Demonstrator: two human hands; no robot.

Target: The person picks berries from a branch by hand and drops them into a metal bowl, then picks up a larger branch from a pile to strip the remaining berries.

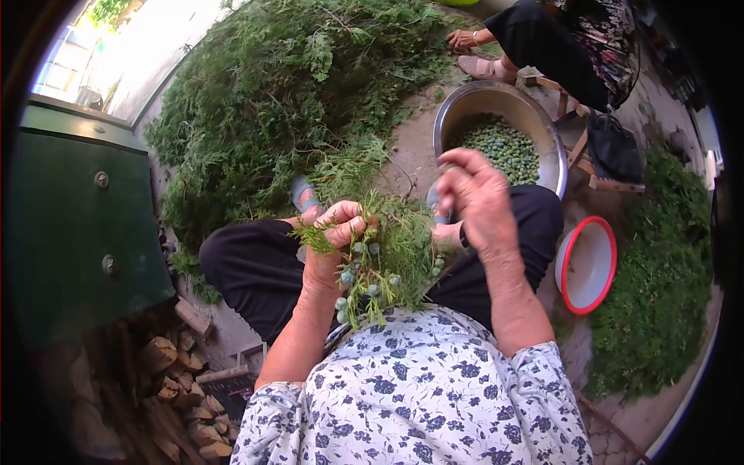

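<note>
My left hand (337, 230) is closed around a leafy evergreen sprig (403, 240) above my lap. Round blue-green cones (346, 277) hang in clusters from the sprig, below my fingers. My right hand (480, 198) is raised to the right of the sprig, near the rim of a large metal basin (443, 116). Its fingers are curled inward and a little blurred, so whatever they hold cannot be made out. Many loose green cones (500, 147) lie in the basin, partly hidden behind my right hand.
A big heap of cut evergreen branches (271, 93) lies ahead. More greenery (659, 271) covers the ground at right, beside a red-rimmed white bowl (587, 267). Another person's hand (463, 40) is at the heap's edge. At left stand a green cabinet (85, 225) and split firewood (186, 372).
</note>
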